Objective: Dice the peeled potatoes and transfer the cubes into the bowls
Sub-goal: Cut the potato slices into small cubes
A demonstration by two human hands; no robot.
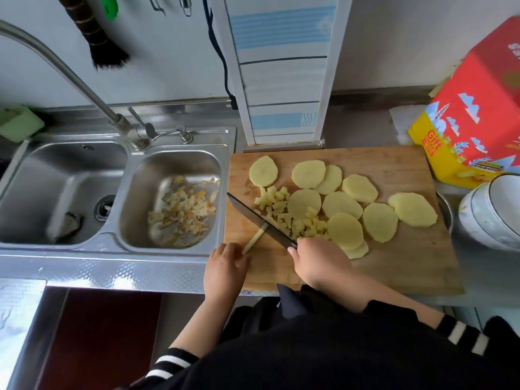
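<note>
**Potato dicing under way on wooden board**

Stainless-steel worktop (107, 273), dimpled along its front edge, carries a rectangular wooden cutting board (394, 266) beside a twin-basin steel sink (180, 144). Peelings (183, 209) lie in the smaller basin, nearest the board.

My right hand (318, 263) grips the handle of a dark-bladed knife (259, 219), fingers wrapped round it; the blade runs diagonally toward the sink and crosses a pale potato strip (254, 239). My left hand (225, 267) pinches the near end of that strip against the board.

Small irregular potato cubes (284, 212) sit in a loose heap just beyond the blade. Flat oval potato slices (380, 220), smooth and pale yellow, lie overlapping across the middle and right of the board.

White bowls (492, 212), stacked, stand off the board's right edge. Behind them a red and yellow carton (478, 108) reads "Gift"; the remaining print is illegible.
</note>
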